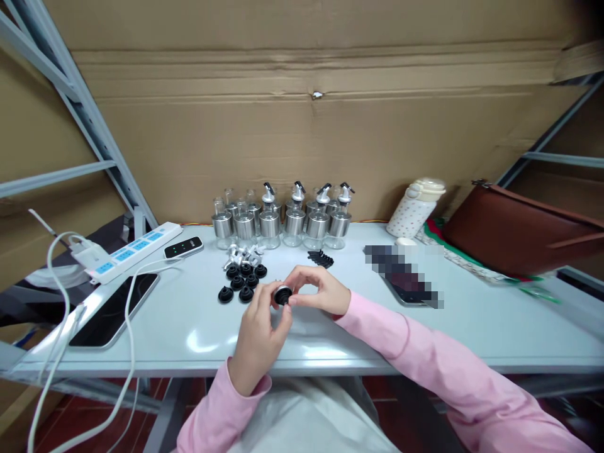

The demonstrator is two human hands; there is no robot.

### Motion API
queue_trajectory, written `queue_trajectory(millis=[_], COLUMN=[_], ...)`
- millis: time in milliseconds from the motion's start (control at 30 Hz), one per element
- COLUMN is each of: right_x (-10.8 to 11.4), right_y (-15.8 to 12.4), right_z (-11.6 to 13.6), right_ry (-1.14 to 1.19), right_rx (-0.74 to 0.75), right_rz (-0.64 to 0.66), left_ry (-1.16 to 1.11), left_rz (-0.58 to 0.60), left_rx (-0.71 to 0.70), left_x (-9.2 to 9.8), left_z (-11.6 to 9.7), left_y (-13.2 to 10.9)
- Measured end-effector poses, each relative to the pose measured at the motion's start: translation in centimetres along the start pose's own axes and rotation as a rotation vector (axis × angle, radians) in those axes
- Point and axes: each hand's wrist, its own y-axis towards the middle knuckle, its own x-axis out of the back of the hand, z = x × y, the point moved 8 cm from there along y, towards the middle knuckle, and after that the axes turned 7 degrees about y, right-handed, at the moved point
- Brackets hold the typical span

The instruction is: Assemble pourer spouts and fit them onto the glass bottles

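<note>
White table (179, 318), left hand (259, 330) and right hand (325, 290) both pinching one black bottle stopper (284, 296).
From where I stand, it's held over the near side; I'd guess it light, stiff, hard to break, perhaps slick, so best taken around its silver rim (284, 287).

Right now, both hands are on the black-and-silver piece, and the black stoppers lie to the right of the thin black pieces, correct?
Not quite: the head view shows the black stoppers to the left of the thin black pieces. The left hand and right hand are both on the black-and-silver piece.
</note>
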Motion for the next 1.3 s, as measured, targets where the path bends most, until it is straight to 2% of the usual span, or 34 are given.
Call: queue_trajectory(millis=[367, 833, 1000, 1167, 1300], right_x=[0.1, 0.1, 0.0, 0.0, 0.2], right_y=[0.1, 0.0, 0.0, -0.1, -0.2], right_z=[0.6, -0.9, -1.0, -0.3, 0.1], right_ry=[-0.095, -0.047, -0.017, 0.012, 0.012], right_rx=[0.098, -0.05, -0.056, -0.012, 0.007], right_rz=[-0.009, -0.021, -0.025, -0.026, -0.041], left_ry=[0.054, 0.134, 0.145, 0.127, 0.13], left_rz=[0.001, 0.021, 0.024, -0.051, -0.07], left_rx=[0.009, 0.018, 0.018, 0.062, 0.024], left_x=[-0.3, -0.6, -0.7, -0.2, 0.1], left_z=[0.3, 0.5, 0.5, 1.0, 0.8], left_y=[0.0, 0.0, 0.0, -0.1, 0.0])
